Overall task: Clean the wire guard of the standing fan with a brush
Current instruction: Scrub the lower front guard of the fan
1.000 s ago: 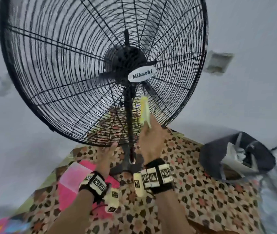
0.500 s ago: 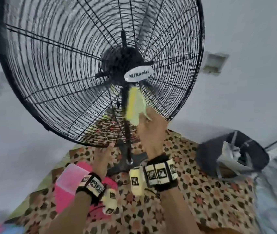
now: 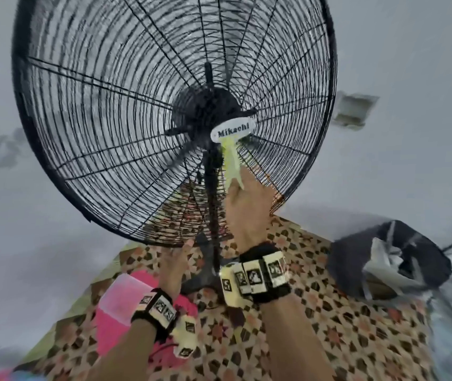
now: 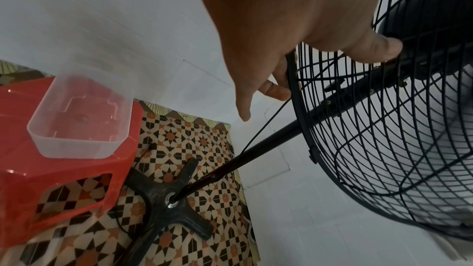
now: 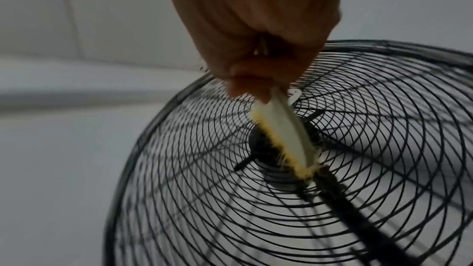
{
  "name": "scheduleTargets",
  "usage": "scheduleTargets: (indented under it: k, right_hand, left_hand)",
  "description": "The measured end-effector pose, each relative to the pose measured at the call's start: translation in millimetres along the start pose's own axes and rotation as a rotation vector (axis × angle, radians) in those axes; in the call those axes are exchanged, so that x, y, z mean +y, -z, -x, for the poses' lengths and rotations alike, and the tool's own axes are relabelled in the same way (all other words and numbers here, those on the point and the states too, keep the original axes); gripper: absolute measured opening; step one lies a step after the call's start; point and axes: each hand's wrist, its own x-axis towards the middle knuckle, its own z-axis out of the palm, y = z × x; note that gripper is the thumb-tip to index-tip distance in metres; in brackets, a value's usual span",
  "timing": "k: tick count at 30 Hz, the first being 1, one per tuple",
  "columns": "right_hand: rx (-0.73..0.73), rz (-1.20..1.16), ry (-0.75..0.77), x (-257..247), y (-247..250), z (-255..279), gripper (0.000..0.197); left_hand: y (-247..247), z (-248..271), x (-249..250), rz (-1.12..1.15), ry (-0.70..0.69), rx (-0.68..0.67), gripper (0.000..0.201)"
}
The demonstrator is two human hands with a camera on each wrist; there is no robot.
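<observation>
The standing fan's black wire guard fills the upper head view, with a white "Mikachi" badge at its centre. My right hand pinches a brush with yellow bristles and a pale back. The brush lies against the guard just below the badge. In the right wrist view the brush lies with its bristles on the wires over the hub. My left hand holds the guard's lower rim, thumb on the wires and fingers curled behind it.
A red plastic stool with a clear container on it stands left of the fan's black cross base on a patterned mat. A dark bag lies at the right. A white wall with a socket plate is behind.
My right hand has swept the brush up the guard, from near the lower spokes to just under the centre badge. My left hand has stayed at the lower rim.
</observation>
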Motion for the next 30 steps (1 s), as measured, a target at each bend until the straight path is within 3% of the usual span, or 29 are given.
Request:
scheduleTargets:
  k: [3, 6, 8, 10, 13, 17, 19, 22, 26, 28, 30]
  right_hand:
    - [0.065, -0.227, 0.066, 2, 9, -1, 0.029]
    - [0.241, -0.095, 0.072, 12, 11, -7, 0.026]
    - [0.166, -0.007, 0.021, 8, 7, -7, 0.033]
    - [0.068, -0.031, 0.075, 4, 4, -2, 0.036]
    - [0.051, -0.174, 0.125, -1, 12, 3, 0.029]
    - [0.204, -0.143, -0.004, 8, 6, -4, 0.03]
    - [0.122, -0.101, 0.02, 2, 3, -2, 0.032]
    - [0.037, -0.218, 0.038, 0, 7, -3, 0.034]
    - [0.226, -0.133, 0.023, 12, 11, -11, 0.026]
    - [0.174, -0.103, 0.035, 8, 8, -4, 0.029]
    - [0.0, -0.146, 0.035, 3, 8, 4, 0.032]
  left_hand:
    - [0, 3, 5, 0.0, 0.014, -0.002, 0.103]
    - [4, 14, 10, 0.005, -0.039, -0.049, 0.083]
    - [7, 19, 10, 0.013, -0.067, -0.116, 0.083]
    - [9, 23, 9, 0.014, -0.089, -0.147, 0.066]
    - [7, 18, 10, 0.048, -0.101, -0.141, 0.041]
    - [8, 14, 9, 0.07, -0.046, -0.148, 0.052]
    - [11, 18, 9, 0.037, -0.022, -0.181, 0.069]
    - [13, 15, 7, 0.009, 0.004, -0.183, 0.077]
    - [12, 12, 5, 0.01, 0.054, -0.102, 0.104]
    - [7, 21, 11, -0.071, 0.057, -0.077, 0.085]
    - [1, 25, 9, 0.014, 0.051, -0.053, 0.096]
